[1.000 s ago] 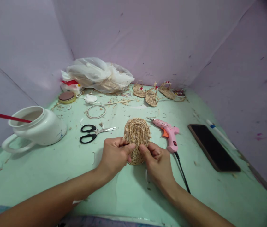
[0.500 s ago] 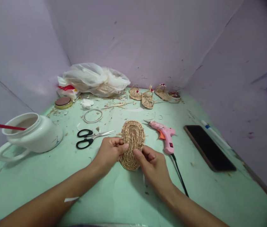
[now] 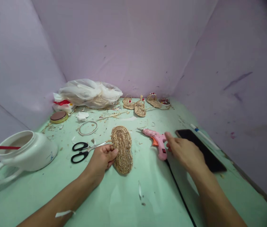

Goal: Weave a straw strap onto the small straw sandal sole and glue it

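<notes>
My left hand point(image 3: 103, 159) pinches the left edge of a braided straw sole point(image 3: 123, 151), thumb on top. The sole is shaped like a small slipper and tilts slightly above the table. A pair of black-handled scissors point(image 3: 80, 154) lies just left of that hand, its blades partly behind the fingers. My right hand point(image 3: 186, 153), a little blurred, is at the back of a pink glue gun point(image 3: 156, 140) with its fingers stretched out, not wrapped round it. Whether the fingertips touch the gun I cannot tell. The gun lies on its side, nozzle to the left.
A phone point(image 3: 211, 157) and a marker point(image 3: 203, 135) lie at right. The gun's black cord point(image 3: 178, 189) runs toward me. A white pot point(image 3: 36, 149) with a red stick stands left. Finished little straw slippers point(image 3: 140, 110), a plastic bag point(image 3: 88, 93) and a ring point(image 3: 88, 128) are farther back.
My right hand has let go of the straw sole and moved right to the glue gun. My left hand keeps the sole. The view has shifted slightly.
</notes>
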Tool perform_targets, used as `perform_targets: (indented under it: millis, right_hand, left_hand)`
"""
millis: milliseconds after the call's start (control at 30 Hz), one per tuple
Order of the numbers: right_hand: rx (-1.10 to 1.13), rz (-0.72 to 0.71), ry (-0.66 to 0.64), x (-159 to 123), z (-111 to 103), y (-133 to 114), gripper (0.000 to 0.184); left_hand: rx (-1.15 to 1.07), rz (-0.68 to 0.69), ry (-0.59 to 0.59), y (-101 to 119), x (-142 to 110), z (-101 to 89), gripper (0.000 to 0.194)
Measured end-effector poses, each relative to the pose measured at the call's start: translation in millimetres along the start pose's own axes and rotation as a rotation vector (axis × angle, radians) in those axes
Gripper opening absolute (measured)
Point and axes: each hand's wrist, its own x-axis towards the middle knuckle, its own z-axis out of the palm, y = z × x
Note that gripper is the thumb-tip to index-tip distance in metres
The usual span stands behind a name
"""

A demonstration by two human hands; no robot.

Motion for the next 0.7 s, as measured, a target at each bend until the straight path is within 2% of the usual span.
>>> perform_targets:
  millis: [67, 133, 267, 333, 433, 567, 700]
  right_hand:
    - [-0.054, -0.04, -0.089, 7, 4, 2, 0.05]
    - [0.027, -0.058, -0.138, 10, 11, 4, 0.036]
    - [0.503, 0.057, -0.226, 17, 23, 8, 0.015]
    - [0.663, 0.076, -0.268, 18, 24, 8, 0.006]
    - [0.842, 0.038, -0.315, 11, 19, 4, 0.009]
    - [1.138, -0.119, -0.361, -4, 6, -3, 0.023]
    - [1.294, -0.23, -0.46, -11, -5, -3, 0.037]
  left_hand:
    - [-0.002, 0.007, -0.018, -1, 1, -1.2, 0.035]
    - [-0.004, 0.02, -0.038, -3, 3, -3.4, 0.035]
    - [-0.012, 0.048, -0.056, -4, 6, -7.4, 0.036]
    - [-0.019, 0.054, -0.054, -4, 6, -8.2, 0.037]
    - [-0.032, 0.051, -0.037, -4, 6, -8.1, 0.037]
    - [-0.051, 0.05, -0.011, -2, 6, -8.5, 0.036]
    - [-0.054, 0.064, 0.018, 1, 7, -10.0, 0.036]
